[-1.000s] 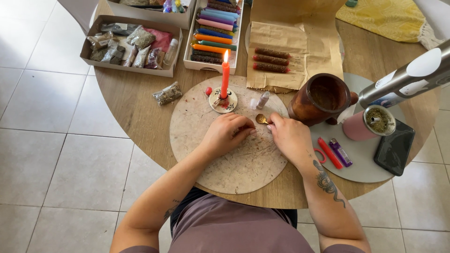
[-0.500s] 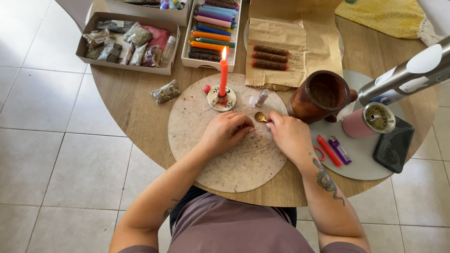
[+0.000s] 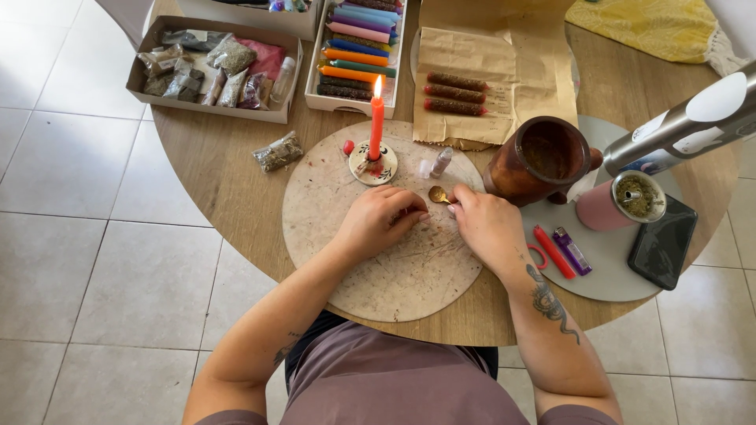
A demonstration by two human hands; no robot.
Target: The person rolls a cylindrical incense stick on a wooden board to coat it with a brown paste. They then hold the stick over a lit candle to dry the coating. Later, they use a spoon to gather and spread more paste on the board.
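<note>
Both hands sit at the middle of the frame, on the round speckled board [image 3: 378, 267] that lies on the wooden counter [image 3: 213, 165]. The right hand [image 3: 490, 228] has its fingers pinched together on the handle of a small gold spoon [image 3: 438, 194], whose bowl points toward the upper left, just below a tiny clear vial [image 3: 441, 162]. The left hand [image 3: 383, 220] rests palm down right beside it, fingers curled in with the tips drawn together near the spoon bowl; whether they pinch anything, I cannot tell. Just above the hands a lit red candle [image 3: 377, 126] stands upright in a small round holder [image 3: 373, 164], with a small red bead-like piece [image 3: 348, 147] to its left. To the right of the spoon stands a brown clay mug [image 3: 542, 160], and beyond it, on a grey round mat [image 3: 614, 252], a pink cup filled with dried herbs [image 3: 622, 203], a red lighter [image 3: 554, 252], a purple lighter [image 3: 573, 250] and a dark phone [image 3: 663, 242]. In the upper left of the frame a cardboard tray [image 3: 213, 67] holds herb sachets, and one loose sachet [image 3: 277, 152] lies on the counter below it. At top centre a box of coloured candles [image 3: 356, 47] sits beside brown paper [image 3: 488, 79] carrying three dark herb-coated sticks [image 3: 455, 93].
</note>
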